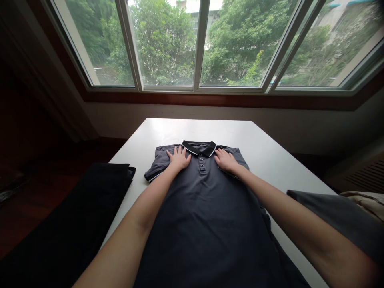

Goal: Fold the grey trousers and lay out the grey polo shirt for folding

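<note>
A dark grey polo shirt point(204, 216) lies front side up on the white table point(198, 128), its black collar point(199, 146) with white edging toward the far end. Several buttons run down the placket below the collar. My left hand point(179, 158) rests flat on the shirt's left shoulder, fingers spread. On the other shoulder lies my right hand point(225, 160), fingers stretched out beside the collar. Both short sleeves are laid out to the sides. The shirt's lower part runs out of view at the bottom, and my forearms cover some of its sides.
Black folded cloth point(75, 216) hangs over the table's left edge. At the right edge lie a dark grey cloth point(336, 216) and a beige cloth point(367, 202). Beyond the table stands a wall with a wide window point(196, 48).
</note>
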The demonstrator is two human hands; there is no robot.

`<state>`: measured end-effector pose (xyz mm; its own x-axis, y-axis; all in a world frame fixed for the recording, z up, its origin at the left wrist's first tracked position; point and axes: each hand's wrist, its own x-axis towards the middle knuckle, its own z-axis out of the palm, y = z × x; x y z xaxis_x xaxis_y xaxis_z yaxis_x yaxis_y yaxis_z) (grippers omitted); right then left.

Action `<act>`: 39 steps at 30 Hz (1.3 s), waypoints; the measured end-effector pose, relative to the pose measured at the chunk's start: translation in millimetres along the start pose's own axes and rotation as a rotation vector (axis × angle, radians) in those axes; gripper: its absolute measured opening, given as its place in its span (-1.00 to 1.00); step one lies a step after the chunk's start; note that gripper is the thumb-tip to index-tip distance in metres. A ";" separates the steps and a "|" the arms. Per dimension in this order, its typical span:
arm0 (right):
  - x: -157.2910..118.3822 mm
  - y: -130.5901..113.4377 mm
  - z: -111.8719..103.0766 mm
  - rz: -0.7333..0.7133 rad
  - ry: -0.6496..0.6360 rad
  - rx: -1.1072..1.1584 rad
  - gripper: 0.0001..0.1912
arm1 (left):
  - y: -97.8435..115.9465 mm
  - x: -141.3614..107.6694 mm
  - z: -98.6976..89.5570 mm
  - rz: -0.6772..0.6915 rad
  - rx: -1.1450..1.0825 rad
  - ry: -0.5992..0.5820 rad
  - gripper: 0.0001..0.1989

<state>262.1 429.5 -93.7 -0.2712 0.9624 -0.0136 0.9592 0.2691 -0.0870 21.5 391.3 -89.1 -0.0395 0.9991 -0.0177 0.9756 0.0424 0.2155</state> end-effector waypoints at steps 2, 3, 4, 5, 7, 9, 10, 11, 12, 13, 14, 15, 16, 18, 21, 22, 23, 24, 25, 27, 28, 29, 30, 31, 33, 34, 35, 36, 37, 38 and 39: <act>1.7 5.0 4.2 0.018 -0.014 0.015 -0.41 | -4.1 3.9 1.5 0.004 0.003 0.015 -0.36; 2.5 6.7 5.5 0.024 -0.014 0.021 -0.41 | -5.8 5.7 1.8 0.008 0.003 0.027 -0.38; 3.3 7.8 6.4 0.027 -0.012 0.024 -0.40 | -7.0 7.3 1.9 0.012 0.003 0.043 -0.39; 4.1 8.5 6.8 0.028 -0.011 0.025 -0.39 | -8.0 8.5 1.9 0.016 0.002 0.058 -0.40; 5.8 8.9 6.4 0.024 -0.013 0.024 -0.39 | -9.0 10.3 1.4 0.023 0.001 0.076 -0.40; 7.4 9.0 5.3 0.022 -0.014 0.025 -0.38 | -9.5 11.4 0.7 0.026 -0.001 0.075 -0.40; 8.1 9.0 4.8 0.024 -0.014 0.027 -0.38 | -9.7 11.8 0.6 0.028 -0.003 0.073 -0.40; 8.5 9.0 4.5 0.027 -0.014 0.029 -0.38 | -9.8 12.2 0.6 0.028 -0.005 0.072 -0.40; 8.7 9.0 4.4 0.030 -0.015 0.032 -0.38 | -10.0 12.5 0.8 0.028 -0.008 0.074 -0.41; 8.4 9.0 4.5 0.030 -0.014 0.035 -0.38 | -10.1 12.7 1.2 0.028 -0.009 0.082 -0.41; 7.6 8.8 4.8 0.028 -0.006 0.038 -0.39 | -10.1 12.8 1.8 0.030 -0.007 0.098 -0.42; 6.3 8.4 5.2 0.029 0.016 0.039 -0.40 | -10.0 12.6 2.3 0.037 -0.001 0.123 -0.44; 4.5 7.8 5.6 0.034 0.059 0.037 -0.40 | -9.7 12.2 2.9 0.048 0.008 0.154 -0.46; 0.3 6.4 5.9 0.038 0.195 0.022 -0.41 | -8.6 10.6 3.3 0.081 0.026 0.220 -0.51; -5.0 4.1 5.3 -0.021 0.363 -0.008 -0.39 | -6.1 6.5 1.5 0.116 0.025 0.294 -0.56; -5.7 3.6 4.9 -0.059 0.372 -0.015 -0.38 | -5.4 5.0 0.4 0.125 0.018 0.315 -0.55; -5.9 3.2 4.4 -0.097 0.358 -0.022 -0.38 | -4.8 3.6 -0.8 0.143 0.013 0.331 -0.54; -5.6 3.0 3.9 -0.133 0.332 -0.028 -0.37 | -4.3 2.5 -2.1 0.171 0.011 0.340 -0.53; -4.8 2.7 3.3 -0.164 0.301 -0.035 -0.35 | -4.0 1.7 -3.3 0.208 0.013 0.340 -0.51; -2.3 2.1 1.9 -0.216 0.255 -0.045 -0.30 | -3.6 1.3 -5.2 0.279 0.024 0.302 -0.51; -0.7 1.5 1.1 -0.238 0.239 -0.048 -0.28 | -3.4 1.7 -5.9 0.300 0.028 0.269 -0.52; 1.1 0.6 0.2 -0.257 0.220 -0.047 -0.27 | -3.2 2.3 -6.4 0.308 0.030 0.236 -0.54; 3.1 -0.6 -0.7 -0.272 0.191 -0.038 -0.27 | -3.0 3.1 -6.7 0.307 0.032 0.208 -0.56; 5.2 -2.3 -1.6 -0.274 0.154 -0.019 -0.29 | -2.7 4.0 -7.0 0.301 0.036 0.188 -0.57; 10.2 -7.0 -3.2 -0.219 0.082 0.043 -0.32 | -1.9 5.8 -7.6 0.283 0.050 0.173 -0.57; 12.9 -9.8 -4.1 -0.170 0.061 0.073 -0.33 | -1.2 6.8 -8.1 0.275 0.060 0.167 -0.56; 15.8 -12.9 -5.1 -0.120 0.052 0.089 -0.33 | -0.2 7.9 -8.7 0.266 0.072 0.154 -0.54; 18.8 -16.0 -6.3 -0.081 0.048 0.088 -0.32 | 1.2 9.2 -9.6 0.260 0.082 0.137 -0.53; 21.8 -19.1 -7.7 -0.056 0.036 0.069 -0.32 | 2.9 10.9 -10.7 0.257 0.091 0.117 -0.52; 24.9 -21.9 -9.3 -0.046 0.014 0.040 -0.31 | 5.1 13.0 -12.0 0.253 0.098 0.096 -0.51; 27.9 -24.4 -11.2 -0.040 -0.013 0.011 -0.31 | 7.5 15.4 -13.6 0.247 0.104 0.074 -0.51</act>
<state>232.1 450.2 -80.8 -0.3102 0.9504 -0.0228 0.9467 0.3066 -0.0985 25.3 407.1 -74.5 0.1901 0.9772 0.0951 0.9744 -0.1996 0.1030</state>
